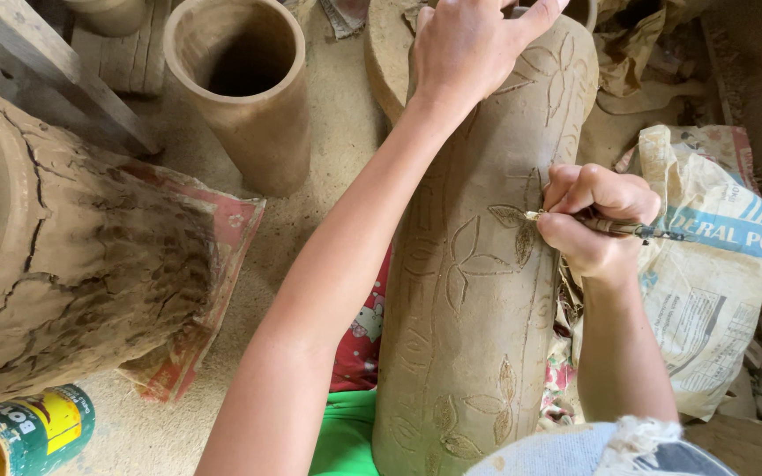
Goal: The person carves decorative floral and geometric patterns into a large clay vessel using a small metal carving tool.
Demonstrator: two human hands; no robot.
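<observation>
1. The left arm stretches out long and bare, running from near to far, elbow nearly straight.
2. The left hand [469, 44] lies palm down at the far end, fingers spread and pressing flat, thumb angled off to the right.
3. The right forearm comes up short on the right side, wrist bent inward.
4. The right hand [597, 220] is curled into a tight pinch, fingers bunched together, knuckles up, pointing left.
</observation>
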